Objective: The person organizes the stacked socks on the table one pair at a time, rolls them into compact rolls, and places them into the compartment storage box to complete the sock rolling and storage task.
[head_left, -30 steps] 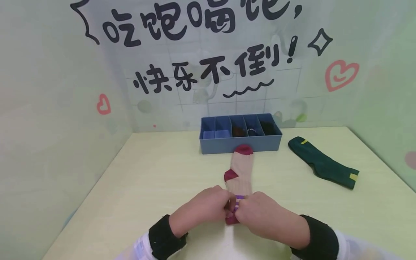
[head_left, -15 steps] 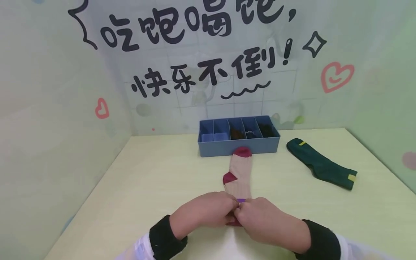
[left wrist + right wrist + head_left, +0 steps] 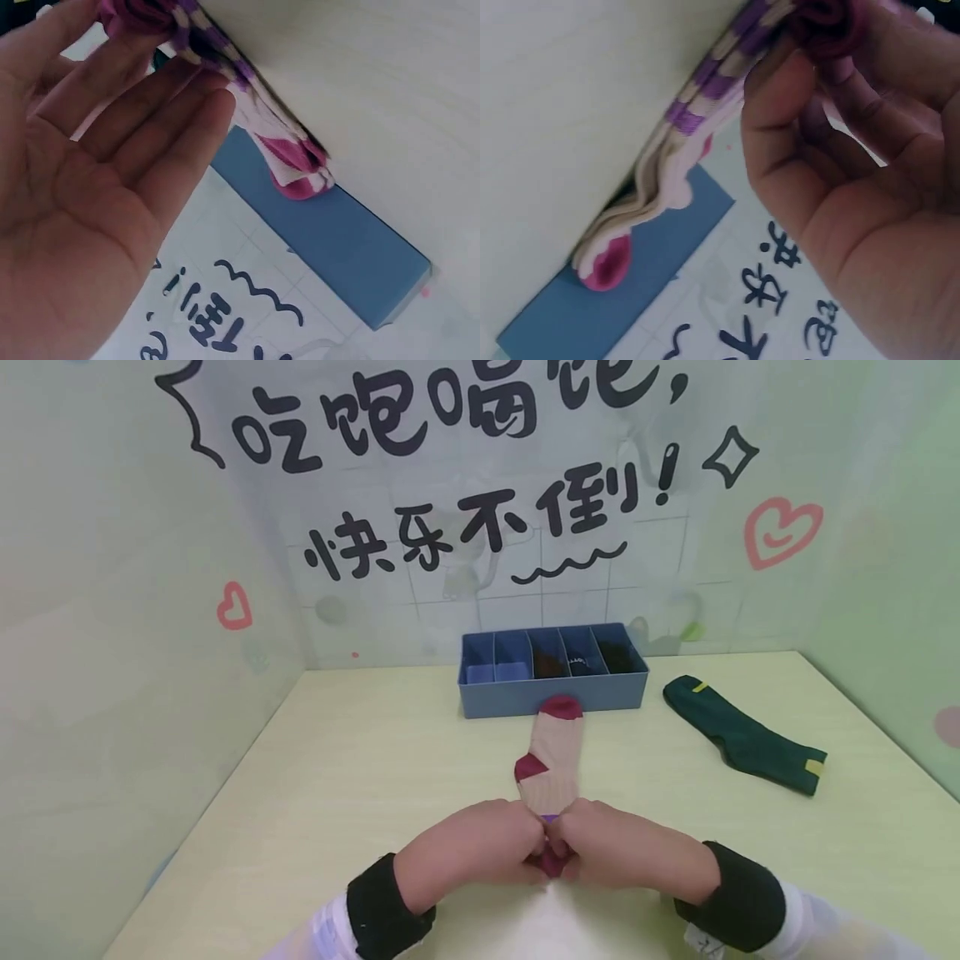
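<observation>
A pink sock point(image 3: 557, 760) with a dark red toe and heel lies lengthwise on the table, its toe toward the blue box. The dark red cuff point(image 3: 142, 16) is rolled up at the near end, just past purple and cream stripes point(image 3: 712, 79). My left hand point(image 3: 480, 842) pinches the left side of that roll between thumb and fingertips, the other fingers stretched alongside. From the right, my right hand point(image 3: 626, 847) pinches the same roll with bent fingers. The two hands meet over the cuff and hide most of it in the head view.
Behind the sock stands a blue divided box point(image 3: 551, 696), with dark rolled items in its right-hand compartments. A dark green sock point(image 3: 742, 735) with yellow marks lies at the right. A printed backdrop point(image 3: 480, 510) closes off the table's rear.
The hands have come closer together over the cuff, covering more of the stripes. The cuff now appears as a roll between both hands. Box and green sock stay put.
</observation>
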`<move>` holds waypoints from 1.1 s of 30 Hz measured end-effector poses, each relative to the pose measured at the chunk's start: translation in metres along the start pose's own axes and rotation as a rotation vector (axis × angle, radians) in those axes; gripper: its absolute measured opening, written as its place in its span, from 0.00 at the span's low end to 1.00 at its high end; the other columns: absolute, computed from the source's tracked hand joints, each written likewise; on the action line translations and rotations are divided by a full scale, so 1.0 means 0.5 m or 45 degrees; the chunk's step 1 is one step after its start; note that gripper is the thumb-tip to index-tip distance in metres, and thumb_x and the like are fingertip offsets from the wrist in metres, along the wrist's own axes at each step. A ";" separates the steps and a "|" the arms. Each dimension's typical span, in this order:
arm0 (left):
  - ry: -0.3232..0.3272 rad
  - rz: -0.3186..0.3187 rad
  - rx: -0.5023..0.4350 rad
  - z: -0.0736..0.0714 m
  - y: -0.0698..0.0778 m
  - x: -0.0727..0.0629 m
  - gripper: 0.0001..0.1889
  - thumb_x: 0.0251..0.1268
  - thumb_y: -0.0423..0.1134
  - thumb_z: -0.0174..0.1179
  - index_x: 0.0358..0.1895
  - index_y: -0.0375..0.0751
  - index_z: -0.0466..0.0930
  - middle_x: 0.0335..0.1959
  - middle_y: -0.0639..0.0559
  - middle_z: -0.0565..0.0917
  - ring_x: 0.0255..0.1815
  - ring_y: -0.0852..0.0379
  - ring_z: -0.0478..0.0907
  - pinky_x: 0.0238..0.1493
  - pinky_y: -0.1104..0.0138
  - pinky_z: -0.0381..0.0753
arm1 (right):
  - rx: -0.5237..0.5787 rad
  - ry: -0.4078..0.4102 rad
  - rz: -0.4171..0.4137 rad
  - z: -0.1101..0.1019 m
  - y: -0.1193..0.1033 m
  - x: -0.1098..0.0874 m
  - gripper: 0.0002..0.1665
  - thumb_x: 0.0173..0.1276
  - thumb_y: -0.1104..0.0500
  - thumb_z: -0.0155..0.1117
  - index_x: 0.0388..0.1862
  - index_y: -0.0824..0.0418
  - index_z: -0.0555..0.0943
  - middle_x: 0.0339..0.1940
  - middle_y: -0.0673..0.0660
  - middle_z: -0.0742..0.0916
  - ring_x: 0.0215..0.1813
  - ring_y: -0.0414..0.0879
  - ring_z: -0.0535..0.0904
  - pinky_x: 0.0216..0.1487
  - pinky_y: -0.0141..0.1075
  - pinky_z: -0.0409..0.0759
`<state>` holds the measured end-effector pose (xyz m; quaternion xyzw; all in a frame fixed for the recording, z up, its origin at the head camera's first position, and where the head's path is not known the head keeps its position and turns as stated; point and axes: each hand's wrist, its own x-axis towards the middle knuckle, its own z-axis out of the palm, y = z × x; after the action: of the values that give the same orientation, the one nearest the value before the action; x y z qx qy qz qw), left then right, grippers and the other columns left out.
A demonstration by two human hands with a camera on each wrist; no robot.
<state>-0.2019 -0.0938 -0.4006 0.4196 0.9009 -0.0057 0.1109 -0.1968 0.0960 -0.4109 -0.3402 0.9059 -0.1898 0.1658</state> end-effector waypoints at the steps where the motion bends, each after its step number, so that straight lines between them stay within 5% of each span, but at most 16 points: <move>1: 0.006 0.003 0.039 -0.001 0.003 0.001 0.10 0.64 0.53 0.77 0.34 0.54 0.90 0.22 0.63 0.79 0.24 0.68 0.69 0.30 0.77 0.69 | 0.064 -0.017 0.002 -0.006 0.005 0.002 0.11 0.62 0.67 0.80 0.32 0.54 0.87 0.24 0.43 0.83 0.29 0.35 0.74 0.36 0.28 0.78; 7: 0.084 0.024 0.178 -0.001 0.013 0.016 0.09 0.66 0.50 0.75 0.36 0.51 0.89 0.32 0.60 0.80 0.27 0.67 0.69 0.31 0.77 0.67 | 0.266 -0.065 0.002 -0.029 0.038 0.005 0.10 0.61 0.67 0.81 0.34 0.54 0.89 0.25 0.43 0.86 0.29 0.36 0.77 0.37 0.28 0.80; 14: 0.019 0.019 -0.080 -0.017 -0.005 0.037 0.04 0.70 0.40 0.71 0.35 0.46 0.90 0.39 0.57 0.83 0.30 0.66 0.71 0.36 0.78 0.71 | -0.008 0.052 -0.067 -0.045 0.048 0.003 0.07 0.60 0.65 0.82 0.36 0.54 0.94 0.31 0.44 0.85 0.35 0.34 0.75 0.42 0.28 0.81; 21: 0.037 -0.055 -0.242 -0.015 -0.017 0.051 0.04 0.67 0.38 0.73 0.34 0.45 0.87 0.22 0.59 0.76 0.23 0.65 0.68 0.29 0.76 0.68 | 0.017 0.032 -0.092 -0.046 0.064 0.010 0.11 0.62 0.68 0.79 0.40 0.55 0.95 0.35 0.49 0.92 0.35 0.34 0.81 0.46 0.30 0.87; 25: 0.012 -0.037 -0.235 -0.009 -0.015 0.053 0.03 0.70 0.39 0.72 0.40 0.44 0.90 0.37 0.55 0.84 0.30 0.66 0.73 0.37 0.79 0.75 | 0.082 0.037 -0.092 -0.045 0.072 0.009 0.11 0.62 0.70 0.78 0.41 0.57 0.94 0.34 0.49 0.93 0.35 0.35 0.82 0.46 0.31 0.88; 29: -0.019 -0.031 -0.228 -0.002 -0.015 0.052 0.06 0.74 0.40 0.69 0.44 0.42 0.89 0.48 0.53 0.81 0.40 0.65 0.73 0.46 0.77 0.77 | 0.066 0.068 -0.027 -0.040 0.068 0.009 0.10 0.63 0.69 0.78 0.37 0.55 0.90 0.29 0.45 0.88 0.34 0.38 0.79 0.45 0.31 0.85; 33: -0.036 -0.040 -0.274 0.002 -0.017 0.052 0.08 0.75 0.40 0.66 0.48 0.40 0.90 0.53 0.52 0.80 0.45 0.65 0.74 0.53 0.76 0.79 | -0.173 0.118 -0.051 -0.035 0.055 0.001 0.07 0.62 0.64 0.81 0.34 0.54 0.90 0.27 0.45 0.85 0.34 0.38 0.74 0.42 0.29 0.81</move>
<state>-0.2244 -0.0797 -0.4075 0.3911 0.9010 0.0836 0.1680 -0.2199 0.1191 -0.4082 -0.3596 0.9164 -0.1469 0.0963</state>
